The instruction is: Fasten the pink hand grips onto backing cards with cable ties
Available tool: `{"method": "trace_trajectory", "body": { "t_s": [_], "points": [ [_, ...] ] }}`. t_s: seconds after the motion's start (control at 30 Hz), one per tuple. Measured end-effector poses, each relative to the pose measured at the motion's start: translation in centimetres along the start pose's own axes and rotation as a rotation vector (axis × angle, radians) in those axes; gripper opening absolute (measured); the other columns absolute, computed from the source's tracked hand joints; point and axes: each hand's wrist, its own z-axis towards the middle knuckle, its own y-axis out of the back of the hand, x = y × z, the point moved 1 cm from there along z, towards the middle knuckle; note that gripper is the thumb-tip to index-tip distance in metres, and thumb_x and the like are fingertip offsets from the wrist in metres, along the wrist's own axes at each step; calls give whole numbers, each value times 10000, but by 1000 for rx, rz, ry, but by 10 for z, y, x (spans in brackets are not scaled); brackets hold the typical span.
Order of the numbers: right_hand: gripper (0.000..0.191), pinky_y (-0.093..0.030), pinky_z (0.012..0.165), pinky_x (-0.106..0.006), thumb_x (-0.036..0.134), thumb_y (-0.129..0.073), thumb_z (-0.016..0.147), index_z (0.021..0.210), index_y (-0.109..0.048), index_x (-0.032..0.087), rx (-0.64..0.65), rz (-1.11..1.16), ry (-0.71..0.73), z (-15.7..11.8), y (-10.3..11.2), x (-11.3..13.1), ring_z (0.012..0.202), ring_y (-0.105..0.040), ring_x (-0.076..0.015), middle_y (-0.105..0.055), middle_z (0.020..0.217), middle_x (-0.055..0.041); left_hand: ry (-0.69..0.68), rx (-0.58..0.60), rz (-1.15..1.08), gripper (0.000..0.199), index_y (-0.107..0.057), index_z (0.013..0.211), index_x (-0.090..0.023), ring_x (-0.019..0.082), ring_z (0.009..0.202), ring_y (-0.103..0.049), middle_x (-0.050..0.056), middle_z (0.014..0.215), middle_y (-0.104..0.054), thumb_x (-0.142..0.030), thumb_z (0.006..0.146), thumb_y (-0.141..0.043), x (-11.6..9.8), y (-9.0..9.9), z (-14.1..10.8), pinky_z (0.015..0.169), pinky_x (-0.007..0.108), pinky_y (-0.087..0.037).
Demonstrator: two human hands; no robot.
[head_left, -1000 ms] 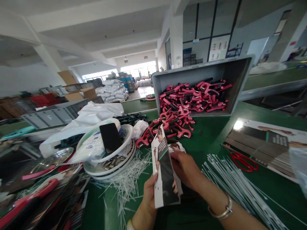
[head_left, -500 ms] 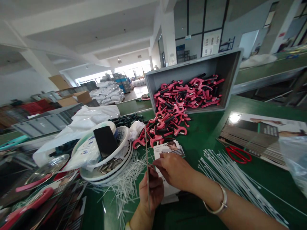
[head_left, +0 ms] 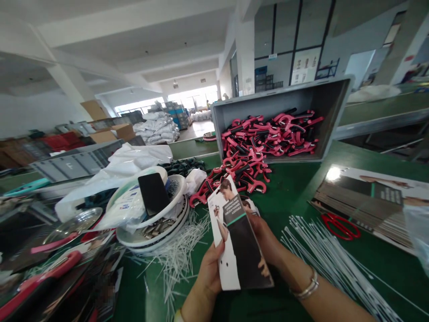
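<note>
My left hand [head_left: 212, 268] is closed on the lower left edge of a printed packaging card [head_left: 248, 255], thumb on its front. The card is tilted, its white and dark grey printed face toward me, with small holes near its lower left side. My right hand [head_left: 268, 241], with a bangle on the wrist, is at the card's right edge; its fingers are hidden behind the card. Part of another printed card [head_left: 252, 206] shows behind. Beyond it lies a heap of pink and black hand grips [head_left: 246, 172], spilling from a tipped grey crate [head_left: 335, 120].
On the left are loose white cable ties [head_left: 177, 255], stacked white bowls [head_left: 157, 243] of metal parts and a black phone [head_left: 153, 193]. Right of my hands lie longer cable ties [head_left: 321, 255], red scissors [head_left: 340, 226] and a stack of printed cards [head_left: 365, 197].
The card, edge-on before, has turned so its printed face is toward me. My right hand has moved from the card's side to behind its right edge. The view has shifted slightly left.
</note>
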Motion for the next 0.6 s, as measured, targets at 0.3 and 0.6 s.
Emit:
{"method": "trace_trajectory", "body": {
  "t_s": [0.3,0.6],
  "points": [
    [324,-472,765,-334,324,-517,829,1132,-581,227,-282,-431,159,-12,59,14,900,-578,-186,-623,1041,-76,-70,-32,87,426,-603,1065,-147,202,697,-656,69,848,-696,-228,669,-736,-4,-8,3,685,301,-474],
    [180,-451,750,-321,136,-501,814,809,-666,209,168,-1183,509,-7,40,27,860,-580,-195,-656,852,-62,-52,11,216,585,-546,1203,-169,176,618,-630,50,774,-689,-240,659,-751,-3,-12,0,627,279,-457]
  ]
}}
